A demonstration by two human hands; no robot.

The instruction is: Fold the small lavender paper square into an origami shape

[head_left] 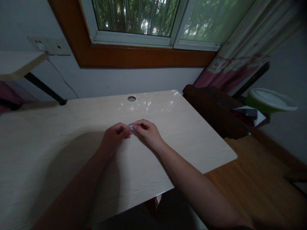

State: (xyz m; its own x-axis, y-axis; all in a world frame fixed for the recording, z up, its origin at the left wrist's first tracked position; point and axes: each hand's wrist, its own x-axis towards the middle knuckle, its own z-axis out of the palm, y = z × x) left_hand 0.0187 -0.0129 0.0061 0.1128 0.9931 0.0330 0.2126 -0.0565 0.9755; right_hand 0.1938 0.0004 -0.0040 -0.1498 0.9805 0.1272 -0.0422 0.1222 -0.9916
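Both my hands meet at the middle of a pale wooden desk (192,134). My left hand (114,135) and my right hand (147,130) have their fingers curled and pinched together on a small pale blue-white piece (130,127) held between the fingertips. It looks like folded paper, mostly hidden by the fingers. The hands rest just above or on the desk top.
A round cable hole (131,98) is in the desk's far edge. A window (136,19) sits above. A dark chair (213,108) stands at the right, with a green lidded container (268,100) beyond it. A shelf (16,64) juts in at left. Wooden floor lies to the right.
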